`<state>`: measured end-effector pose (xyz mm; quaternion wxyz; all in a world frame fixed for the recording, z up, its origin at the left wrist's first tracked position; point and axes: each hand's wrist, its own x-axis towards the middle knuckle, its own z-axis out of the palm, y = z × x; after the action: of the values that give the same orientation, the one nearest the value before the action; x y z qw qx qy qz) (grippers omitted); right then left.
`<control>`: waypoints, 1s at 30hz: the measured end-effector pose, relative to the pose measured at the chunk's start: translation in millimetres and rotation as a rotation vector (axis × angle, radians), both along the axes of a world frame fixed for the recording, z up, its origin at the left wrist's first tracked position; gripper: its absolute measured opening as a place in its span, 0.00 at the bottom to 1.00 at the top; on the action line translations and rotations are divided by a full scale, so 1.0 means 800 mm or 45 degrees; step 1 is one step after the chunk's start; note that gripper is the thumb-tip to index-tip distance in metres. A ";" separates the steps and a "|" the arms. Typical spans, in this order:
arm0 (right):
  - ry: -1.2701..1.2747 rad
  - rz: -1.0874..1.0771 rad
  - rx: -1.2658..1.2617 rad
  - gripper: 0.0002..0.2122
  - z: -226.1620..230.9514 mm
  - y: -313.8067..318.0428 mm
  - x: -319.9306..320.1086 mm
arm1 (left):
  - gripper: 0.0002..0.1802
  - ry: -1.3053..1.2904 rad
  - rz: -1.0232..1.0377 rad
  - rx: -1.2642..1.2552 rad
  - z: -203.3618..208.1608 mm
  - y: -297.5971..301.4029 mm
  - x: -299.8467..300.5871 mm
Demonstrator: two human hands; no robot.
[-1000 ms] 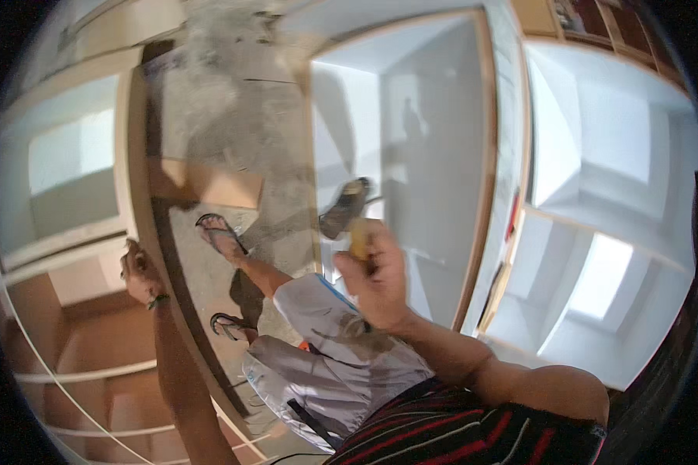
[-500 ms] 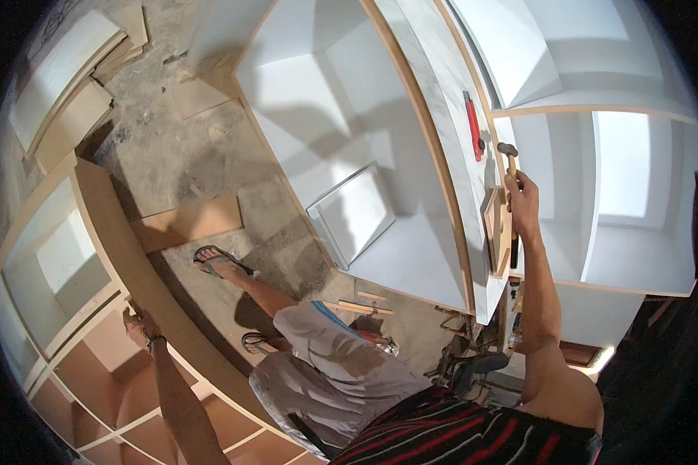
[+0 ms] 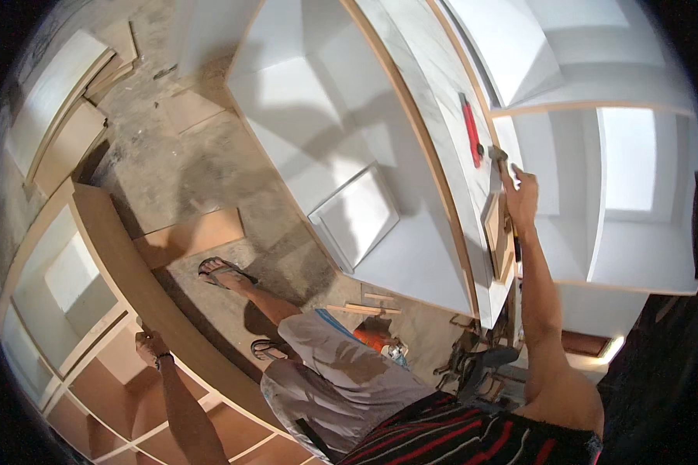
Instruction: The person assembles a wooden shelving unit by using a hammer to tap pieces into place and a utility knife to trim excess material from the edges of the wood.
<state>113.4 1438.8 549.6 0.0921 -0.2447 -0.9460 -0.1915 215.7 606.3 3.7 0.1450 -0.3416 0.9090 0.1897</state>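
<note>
My right hand [image 3: 522, 198] is at the marble-patterned ledge [image 3: 436, 93] of a white cabinet. It holds a hammer [image 3: 506, 172] loosely by the handle, one finger raised off it, with the metal head over the ledge. Just beyond the hammer lies a red utility knife [image 3: 471, 130]. Beside my wrist a small wooden frame-like piece [image 3: 495, 232] rests on the ledge. My left hand [image 3: 153, 348] is closed at the front edge of a low wood-edged cabinet [image 3: 108, 225]; what its fingers pinch, if anything, is too small to make out.
White open shelves [image 3: 554, 174] rise on the right. In the large white cabinet's bay lies a white panel [image 3: 357, 217]. A brown board [image 3: 190, 236] and thin wood strips [image 3: 368, 308] lie on the concrete floor near my feet. Stacked panels [image 3: 62, 93] stand at the far left.
The hammer has come down and left toward the ledge, and my right hand's grip on it has loosened. My left hand has shifted slightly right and down in view.
</note>
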 end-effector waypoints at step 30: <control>-1.811 0.031 -2.940 0.16 -0.320 -0.803 0.034 | 0.33 1.543 1.161 2.513 0.287 0.123 0.040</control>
<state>140.6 796.4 293.3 -0.6670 -0.0222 -0.4102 0.6216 247.7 704.4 233.3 -0.1820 -0.2284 0.0970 0.9515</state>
